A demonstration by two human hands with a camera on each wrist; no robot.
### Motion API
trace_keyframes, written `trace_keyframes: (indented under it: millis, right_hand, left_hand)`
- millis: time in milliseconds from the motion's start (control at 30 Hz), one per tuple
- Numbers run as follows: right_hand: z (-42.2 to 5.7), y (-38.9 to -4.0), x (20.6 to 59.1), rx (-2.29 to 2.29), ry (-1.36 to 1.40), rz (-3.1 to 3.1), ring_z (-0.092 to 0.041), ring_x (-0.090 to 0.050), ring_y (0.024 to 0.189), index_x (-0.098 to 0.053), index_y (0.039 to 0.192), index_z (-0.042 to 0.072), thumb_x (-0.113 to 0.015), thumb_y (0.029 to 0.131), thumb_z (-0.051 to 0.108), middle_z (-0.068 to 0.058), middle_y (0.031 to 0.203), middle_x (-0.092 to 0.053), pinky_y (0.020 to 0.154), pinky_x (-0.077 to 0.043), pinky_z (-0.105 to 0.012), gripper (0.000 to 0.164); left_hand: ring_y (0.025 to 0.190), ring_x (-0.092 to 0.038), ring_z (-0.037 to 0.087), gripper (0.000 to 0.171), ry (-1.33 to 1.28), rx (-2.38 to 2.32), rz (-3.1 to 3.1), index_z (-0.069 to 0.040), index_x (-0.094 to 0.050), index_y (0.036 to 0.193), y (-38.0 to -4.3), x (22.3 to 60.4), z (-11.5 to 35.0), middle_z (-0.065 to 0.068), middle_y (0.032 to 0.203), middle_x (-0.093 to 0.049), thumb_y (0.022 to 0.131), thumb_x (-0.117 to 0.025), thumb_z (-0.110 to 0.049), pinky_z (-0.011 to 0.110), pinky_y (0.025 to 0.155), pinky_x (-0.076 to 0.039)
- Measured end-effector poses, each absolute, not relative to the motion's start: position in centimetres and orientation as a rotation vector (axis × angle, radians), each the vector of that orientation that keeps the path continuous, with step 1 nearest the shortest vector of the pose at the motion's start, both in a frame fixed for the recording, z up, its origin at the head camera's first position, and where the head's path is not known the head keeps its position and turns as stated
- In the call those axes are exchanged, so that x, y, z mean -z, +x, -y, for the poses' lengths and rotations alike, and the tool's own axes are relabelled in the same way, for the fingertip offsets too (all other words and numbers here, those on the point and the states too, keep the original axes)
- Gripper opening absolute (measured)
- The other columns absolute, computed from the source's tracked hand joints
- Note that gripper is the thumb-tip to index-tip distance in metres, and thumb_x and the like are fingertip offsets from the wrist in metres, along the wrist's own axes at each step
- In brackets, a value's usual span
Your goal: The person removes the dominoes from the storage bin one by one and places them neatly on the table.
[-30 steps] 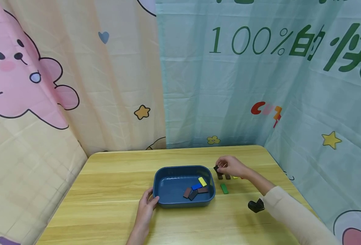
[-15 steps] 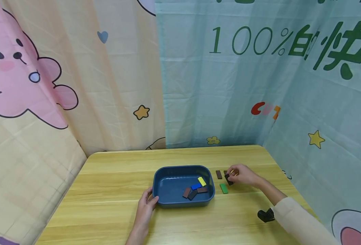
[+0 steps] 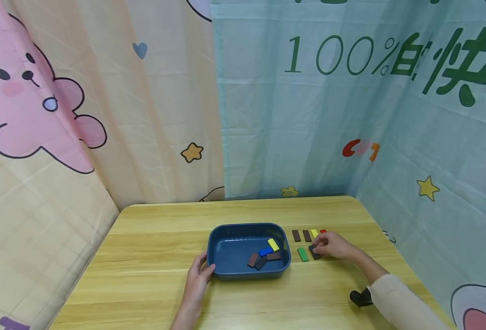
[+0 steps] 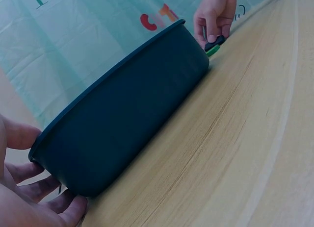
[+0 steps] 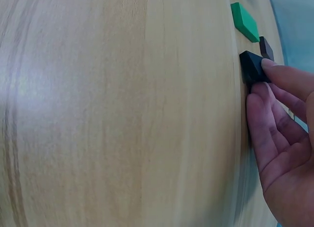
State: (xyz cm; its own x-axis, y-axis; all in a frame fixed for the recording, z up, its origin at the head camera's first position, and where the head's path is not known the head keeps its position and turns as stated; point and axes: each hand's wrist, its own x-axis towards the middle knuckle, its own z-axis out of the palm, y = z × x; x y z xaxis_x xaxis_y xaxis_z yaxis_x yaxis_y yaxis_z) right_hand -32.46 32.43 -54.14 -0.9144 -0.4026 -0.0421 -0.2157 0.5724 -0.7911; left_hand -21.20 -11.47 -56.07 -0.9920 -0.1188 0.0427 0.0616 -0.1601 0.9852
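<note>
Clock directions are read in the head view, with twelve o'clock away from you. Your left hand point(image 3: 197, 277) grips the blue tray point(image 3: 248, 277) at its eight o'clock corner, thumb and fingers bent about rim and wall. Your right hand point(image 3: 333, 245), at three o'clock from the tray and well apart from it, has the fingers nearly closed in a pinch on a black block point(image 3: 314, 253); you cannot tell whether the block touches the table point(image 3: 144, 256).

Around this block: a green block point(image 3: 303, 255) just beside it at nine o'clock, two brown blocks point(image 3: 307, 235) toward ten and eleven, a yellow block point(image 3: 314, 233) at twelve and a red block point(image 3: 323, 231), partly hidden by your fingers, at one.

Inside the tray, between two and five o'clock, lie five more pieces: one yellow point(image 3: 273, 244), one blue point(image 3: 265, 251), two brown point(image 3: 253, 260) and one black point(image 3: 260, 262).
</note>
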Motion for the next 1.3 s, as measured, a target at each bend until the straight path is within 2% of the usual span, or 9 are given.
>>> trace_keyframes:
  millis: [333, 567, 900, 1133, 1300]
  right_hand:
    - [-32.2, -32.1, 53.9, 1.217, -0.492, -2.620, -0.022, -0.065, 0.077, -0.067, 0.103, -0.005, -0.075, 0.093, 0.006, -0.005, 0.085, -0.065, 0.066, -0.058, -0.035, 0.017]
    - [-31.9, -32.2, 54.0, 1.178, -0.505, -2.677, -0.020, -0.058, 0.069, -0.066, 0.102, -0.003, -0.077, 0.089, 0.004, -0.003, 0.081, -0.061, 0.062, -0.051, -0.032, 0.019]
    - [-31.9, -32.1, 53.8, 1.235, -0.509, -2.644, -0.022, -0.060, 0.073, -0.063, 0.103, -0.003, -0.073, 0.092, 0.003, -0.007, 0.085, -0.060, 0.061, -0.055, -0.033, 0.015]
    - [-31.4, -32.3, 52.1, 1.214, -0.638, -2.662, -0.020, -0.056, 0.073, -0.065, 0.103, -0.003, -0.070, 0.096, 0.007, -0.006, 0.087, -0.061, 0.059, -0.049, -0.029, 0.013]
    - [-30.6, -33.0, 51.3, 1.162, -0.716, -2.693, -0.016, -0.058, 0.072, -0.067, 0.101, -0.002, -0.072, 0.094, 0.008, -0.004, 0.087, -0.063, 0.060, -0.050, -0.028, 0.013]
  left_hand:
    - [0.137, -0.045, 0.045, 0.048, 0.050, 2.311, 1.943, 0.015, -0.037, 0.148, -21.2, 56.0, 11.5, 0.035, 0.154, -0.035, 0.104, -0.050, 0.002, 0.028, 0.095, -0.050]
    - [0.137, -0.045, 0.046, 0.048, 0.052, 2.311, 1.939, 0.015, -0.036, 0.148, -21.1, 56.0, 11.5, 0.036, 0.154, -0.035, 0.104, -0.050, 0.003, 0.027, 0.095, -0.050]
    - [0.138, -0.044, 0.046, 0.047, 0.066, 2.315, 1.957, 0.014, -0.037, 0.149, -21.3, 56.0, 11.5, 0.034, 0.155, -0.035, 0.105, -0.049, 0.002, 0.030, 0.097, -0.050]
    - [0.138, -0.044, 0.046, 0.046, 0.071, 2.316, 1.939, 0.014, -0.038, 0.148, -21.3, 56.0, 11.4, 0.034, 0.154, -0.036, 0.104, -0.049, 0.003, 0.028, 0.096, -0.050]
    - [0.137, -0.045, 0.047, 0.047, 0.067, 2.309, 1.946, 0.014, -0.037, 0.148, -21.2, 55.9, 11.4, 0.035, 0.154, -0.035, 0.104, -0.049, 0.003, 0.027, 0.095, -0.050]
